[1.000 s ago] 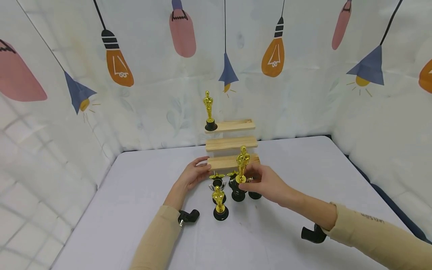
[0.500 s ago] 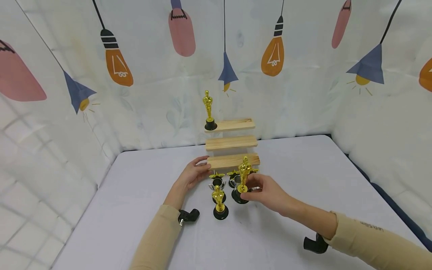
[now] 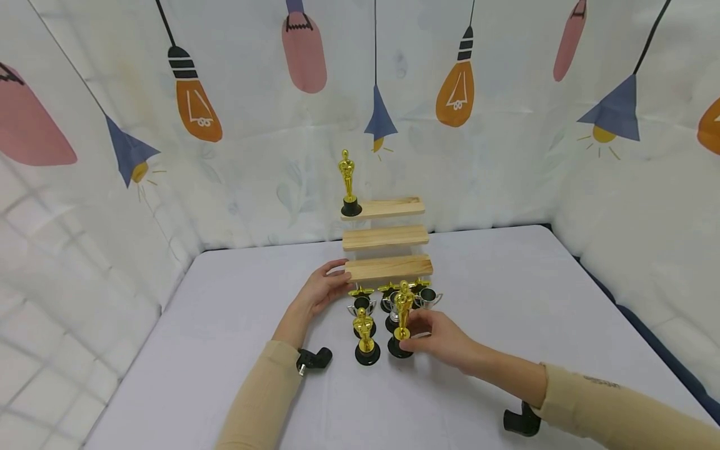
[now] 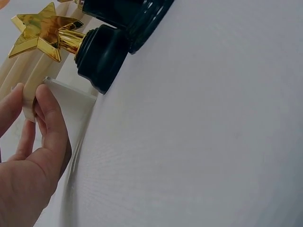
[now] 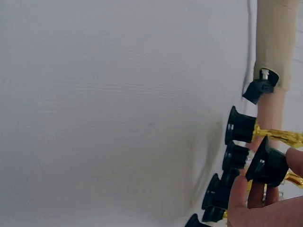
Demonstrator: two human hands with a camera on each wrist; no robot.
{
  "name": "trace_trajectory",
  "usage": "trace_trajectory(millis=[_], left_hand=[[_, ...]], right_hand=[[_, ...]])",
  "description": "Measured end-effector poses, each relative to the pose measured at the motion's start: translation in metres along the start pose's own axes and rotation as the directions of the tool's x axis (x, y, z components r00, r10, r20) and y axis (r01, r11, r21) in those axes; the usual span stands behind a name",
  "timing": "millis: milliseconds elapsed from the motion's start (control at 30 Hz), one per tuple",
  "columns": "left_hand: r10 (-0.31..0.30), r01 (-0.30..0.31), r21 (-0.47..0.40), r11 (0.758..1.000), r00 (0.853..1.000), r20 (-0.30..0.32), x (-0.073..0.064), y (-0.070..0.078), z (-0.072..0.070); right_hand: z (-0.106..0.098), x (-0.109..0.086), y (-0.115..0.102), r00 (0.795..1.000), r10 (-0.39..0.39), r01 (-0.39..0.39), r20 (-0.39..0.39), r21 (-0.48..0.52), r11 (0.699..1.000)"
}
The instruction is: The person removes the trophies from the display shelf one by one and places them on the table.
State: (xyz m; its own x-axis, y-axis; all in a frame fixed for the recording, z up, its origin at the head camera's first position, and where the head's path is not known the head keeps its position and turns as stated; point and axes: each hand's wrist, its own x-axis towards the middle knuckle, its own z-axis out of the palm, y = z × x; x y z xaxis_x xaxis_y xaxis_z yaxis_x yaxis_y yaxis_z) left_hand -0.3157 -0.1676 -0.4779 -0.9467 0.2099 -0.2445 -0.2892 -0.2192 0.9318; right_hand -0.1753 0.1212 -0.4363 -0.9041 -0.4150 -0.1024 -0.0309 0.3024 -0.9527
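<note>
My right hand (image 3: 441,337) grips a gold figurine trophy (image 3: 402,306) low down, around its black base (image 5: 269,165). In the right wrist view that base is a little tilted and stands out from the other bases; whether it touches the table I cannot tell. To its left stands another gold figurine trophy (image 3: 365,334). My left hand (image 3: 320,290) pinches the left end of the lowest wooden shelf board (image 3: 388,267) between thumb and fingers. Close to those fingers, a gold star trophy (image 4: 45,33) with a black base appears in the left wrist view.
Behind the figurines stand silver cup trophies (image 3: 427,296) and several star trophies, partly hidden. Above the lowest board are a middle board (image 3: 385,237) and a top board (image 3: 394,207). One figurine trophy (image 3: 347,181) stands on the top board's left end. A white cloth (image 3: 236,300) covers the table.
My right hand has brought the figurine trophy down and toward me, in front of the cups. A silver cup at the right has come into sight. My left hand has stayed on the board.
</note>
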Motion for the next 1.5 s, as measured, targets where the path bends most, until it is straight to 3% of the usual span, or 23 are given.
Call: trace_trajectory(millis=[267, 767, 1200, 1500], left_hand=[[0.002, -0.002, -0.001, 1.000, 1.000, -0.004, 0.000, 0.000, 0.000], [0.013, -0.013, -0.010, 1.000, 1.000, 0.016, 0.002, 0.000, 0.000], [0.001, -0.001, 0.023, 1.000, 1.000, 0.007, 0.001, 0.006, 0.001], [-0.007, 0.007, 0.049, 0.999, 1.000, 0.006, 0.000, 0.006, 0.001]], right_hand=[[0.004, 0.006, 0.015, 1.000, 0.002, -0.002, 0.006, -0.013, 1.000], [0.011, 0.008, 0.021, 0.999, 0.006, -0.007, -0.043, -0.015, 1.000], [0.016, 0.012, 0.023, 0.996, -0.030, 0.018, -0.087, -0.136, 0.991], [0.017, 0.015, 0.026, 0.993, -0.079, 0.055, -0.088, -0.249, 0.967]])
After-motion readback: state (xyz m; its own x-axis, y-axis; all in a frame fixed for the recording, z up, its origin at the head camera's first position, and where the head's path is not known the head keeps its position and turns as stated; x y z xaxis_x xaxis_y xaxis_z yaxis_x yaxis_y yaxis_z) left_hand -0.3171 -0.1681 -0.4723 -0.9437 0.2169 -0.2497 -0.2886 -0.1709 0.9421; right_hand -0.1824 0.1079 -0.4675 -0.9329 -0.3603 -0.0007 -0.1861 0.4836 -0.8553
